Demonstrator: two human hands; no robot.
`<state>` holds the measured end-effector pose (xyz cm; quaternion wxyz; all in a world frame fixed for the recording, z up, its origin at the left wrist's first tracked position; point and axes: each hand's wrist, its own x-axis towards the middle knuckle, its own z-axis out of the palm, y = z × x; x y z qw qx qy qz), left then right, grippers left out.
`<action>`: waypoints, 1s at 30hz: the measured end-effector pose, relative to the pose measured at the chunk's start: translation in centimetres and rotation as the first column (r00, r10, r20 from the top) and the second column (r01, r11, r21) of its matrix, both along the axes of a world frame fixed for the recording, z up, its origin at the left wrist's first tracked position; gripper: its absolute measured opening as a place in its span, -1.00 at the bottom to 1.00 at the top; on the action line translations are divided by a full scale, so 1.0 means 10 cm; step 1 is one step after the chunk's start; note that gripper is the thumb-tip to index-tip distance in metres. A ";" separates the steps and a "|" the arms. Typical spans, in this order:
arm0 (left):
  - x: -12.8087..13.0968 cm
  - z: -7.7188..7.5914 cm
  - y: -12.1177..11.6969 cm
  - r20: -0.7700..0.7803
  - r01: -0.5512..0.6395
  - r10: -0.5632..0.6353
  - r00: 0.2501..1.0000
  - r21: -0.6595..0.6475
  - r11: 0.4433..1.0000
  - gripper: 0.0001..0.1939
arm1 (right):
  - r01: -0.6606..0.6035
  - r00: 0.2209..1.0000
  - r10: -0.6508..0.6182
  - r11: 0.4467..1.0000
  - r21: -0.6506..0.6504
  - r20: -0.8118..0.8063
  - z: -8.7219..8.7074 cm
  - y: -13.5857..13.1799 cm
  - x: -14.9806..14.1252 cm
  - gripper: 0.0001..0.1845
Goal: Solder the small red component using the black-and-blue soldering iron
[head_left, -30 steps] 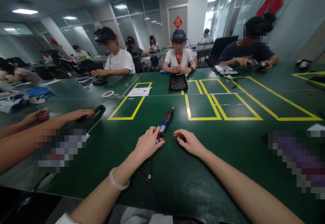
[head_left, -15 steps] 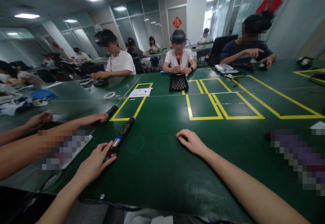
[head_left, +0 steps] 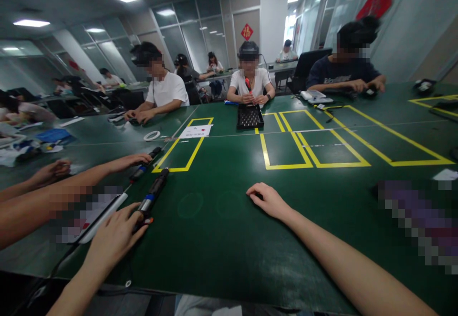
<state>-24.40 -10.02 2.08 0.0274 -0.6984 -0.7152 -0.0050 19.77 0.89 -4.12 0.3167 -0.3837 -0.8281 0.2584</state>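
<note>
My left hand (head_left: 116, 235) is closed around the rear end of an electric screwdriver (head_left: 153, 195), a black stick-like tool with a blue ring, a silver band and an orange bit near its back. Its front points away from me over the green table (head_left: 222, 249). My right hand (head_left: 268, 200) rests on the tabletop to the right, fingers loosely bent with a gap to the thumb, and nothing shows in it. Close to my left hand, a neighbour's hand (head_left: 134, 162) lies on a similar screwdriver (head_left: 145, 165).
Yellow tape frames (head_left: 286, 166) mark the table. A black tray (head_left: 250, 117) stands before a co-worker (head_left: 250, 82) across from me. A paper sheet (head_left: 196, 131) and white tape roll (head_left: 151, 135) lie left of it. A neighbour's forearm (head_left: 71, 187) reaches in from the left.
My left hand has drawn the electric screwdriver left, and the tool now points more steeply away from me. My right hand has stayed in place.
</note>
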 end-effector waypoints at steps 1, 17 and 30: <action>0.00 -0.02 -0.01 -0.058 0.016 -0.015 0.998 0.015 1.000 -0.66 | -0.003 1.000 0.003 1.000 0.002 0.001 0.00 0.00 0.00 -0.82; -0.20 -0.24 0.12 -0.277 0.251 -0.225 0.934 0.059 0.966 -0.75 | -0.019 1.000 0.019 1.000 -0.001 -0.003 -0.02 0.02 0.00 -0.83; 1.76 0.28 0.75 0.319 0.390 -0.386 0.866 0.053 0.919 -0.80 | -0.032 0.995 0.028 0.999 -0.036 -0.097 -0.05 0.03 -0.01 -0.79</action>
